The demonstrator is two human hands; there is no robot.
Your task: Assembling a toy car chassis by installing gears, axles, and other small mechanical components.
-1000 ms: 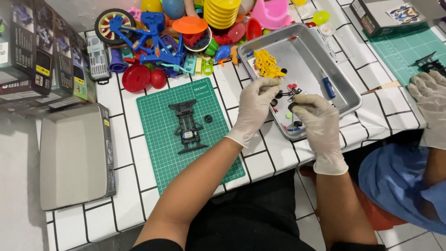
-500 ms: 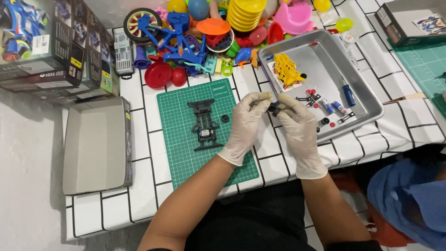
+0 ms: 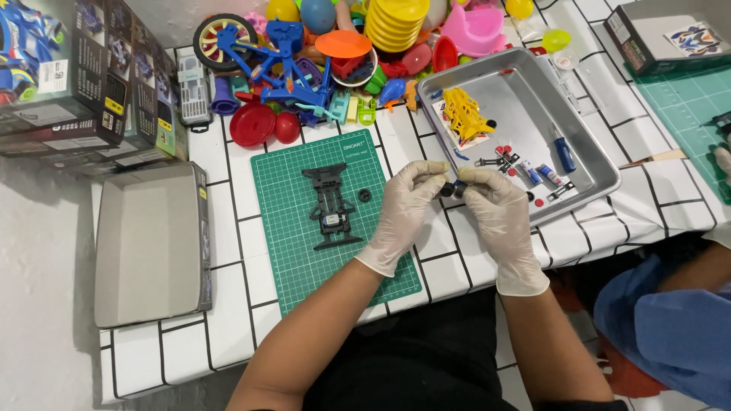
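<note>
Both my hands wear pale gloves and meet over the table's white tiled cover, just right of a green cutting mat (image 3: 289, 236). My left hand (image 3: 405, 204) and my right hand (image 3: 493, 207) pinch one small black wheel-like part (image 3: 451, 188) between their fingertips. On the mat lies a black toy car chassis (image 3: 332, 207) with a small black round piece (image 3: 365, 195) beside it. To the right, a metal tray (image 3: 594, 164) holds a yellow parts frame (image 3: 464, 114), a blue-handled screwdriver (image 3: 563, 154) and small red and black pieces.
Colourful plastic toys (image 3: 304, 68) crowd the table's far edge. Printed boxes (image 3: 68, 76) are stacked at far left, a grey box lid (image 3: 148, 243) below them. Another person in blue (image 3: 678, 335) sits at right, with a second green mat (image 3: 685, 106) and box (image 3: 670, 30).
My hands have drawn back from the tray toward me, carrying the small black part, and now hold it just off the tray's near left edge. The view has shifted left.
</note>
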